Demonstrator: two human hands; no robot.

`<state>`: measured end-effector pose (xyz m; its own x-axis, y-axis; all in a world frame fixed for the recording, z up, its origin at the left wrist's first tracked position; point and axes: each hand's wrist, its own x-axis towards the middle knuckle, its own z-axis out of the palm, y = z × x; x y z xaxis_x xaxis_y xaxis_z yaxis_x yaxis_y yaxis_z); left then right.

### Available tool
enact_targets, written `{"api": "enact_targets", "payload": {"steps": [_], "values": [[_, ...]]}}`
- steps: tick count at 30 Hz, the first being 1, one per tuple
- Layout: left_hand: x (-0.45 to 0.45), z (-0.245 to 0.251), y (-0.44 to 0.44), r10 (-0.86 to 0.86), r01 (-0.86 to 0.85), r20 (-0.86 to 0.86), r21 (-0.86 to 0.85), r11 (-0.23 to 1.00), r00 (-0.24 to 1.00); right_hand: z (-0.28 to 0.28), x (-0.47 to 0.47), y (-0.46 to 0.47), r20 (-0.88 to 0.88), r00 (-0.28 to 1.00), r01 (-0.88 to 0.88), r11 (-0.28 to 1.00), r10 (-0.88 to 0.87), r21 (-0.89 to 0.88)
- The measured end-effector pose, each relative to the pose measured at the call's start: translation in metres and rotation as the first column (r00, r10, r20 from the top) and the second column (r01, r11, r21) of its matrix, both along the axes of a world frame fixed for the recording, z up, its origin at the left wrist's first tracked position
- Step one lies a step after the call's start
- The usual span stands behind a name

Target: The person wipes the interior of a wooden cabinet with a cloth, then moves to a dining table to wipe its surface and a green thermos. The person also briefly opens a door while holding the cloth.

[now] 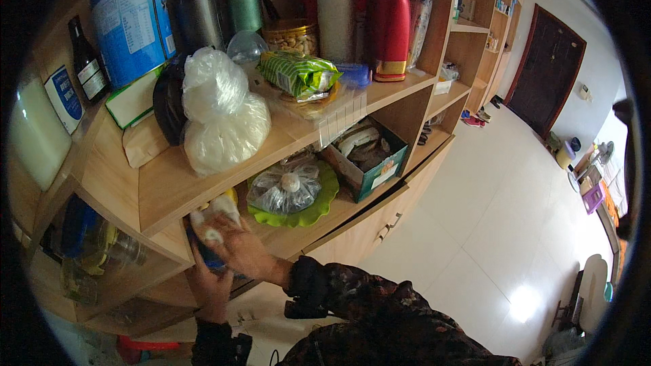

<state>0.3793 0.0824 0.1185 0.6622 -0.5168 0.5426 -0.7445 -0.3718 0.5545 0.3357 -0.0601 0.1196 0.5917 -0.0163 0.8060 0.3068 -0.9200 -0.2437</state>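
Note:
Both my hands are together at the left end of the lower wooden shelf (285,236), blurred. My left hand (211,287) is against the near left side of a dark blue object (209,256) and seems to hold it. My right hand (249,251) lies over the same spot, its fingers on a pale, whitish item (224,209) with yellow at its top. The hands cover much of both things, so their kind is unclear. Just right of them, a tied clear plastic bag (285,190) rests on a green wavy-edged plate (300,220).
On the upper shelf (213,193) stand a knotted white plastic bag (224,117), a blue tin (135,25), a red bottle (390,25), flasks and a green-striped packet (300,73). An open cardboard box (379,175) sits below. A drawer front (361,229) borders the tiled floor (457,244).

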Motion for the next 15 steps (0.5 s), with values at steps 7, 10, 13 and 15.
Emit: {"api": "enact_targets", "payload": {"steps": [7, 10, 13, 15], "values": [[0.020, -0.007, 0.014, -0.026, 0.026, -0.062, -0.002, 1.000, 0.998, 0.012, -0.012, 0.026, -0.271, 0.948, -0.170, 0.985, 0.166, 0.009], [0.018, -0.010, 0.019, 0.018, -0.017, -0.021, 0.070, 0.997, 1.000, 0.007, -0.029, 0.018, -0.307, 0.934, -0.192, 0.981, 0.182, -0.003], [0.014, -0.007, 0.015, 0.036, -0.040, 0.029, 0.137, 0.990, 0.999, -0.004, -0.018, 0.012, -0.247, 0.957, -0.129, 0.985, 0.153, 0.111], [0.009, -0.005, 0.013, 0.056, -0.066, 0.057, 0.183, 0.981, 0.997, -0.007, -0.010, 0.010, -0.196, 0.974, -0.070, 0.972, 0.115, 0.223]]}}
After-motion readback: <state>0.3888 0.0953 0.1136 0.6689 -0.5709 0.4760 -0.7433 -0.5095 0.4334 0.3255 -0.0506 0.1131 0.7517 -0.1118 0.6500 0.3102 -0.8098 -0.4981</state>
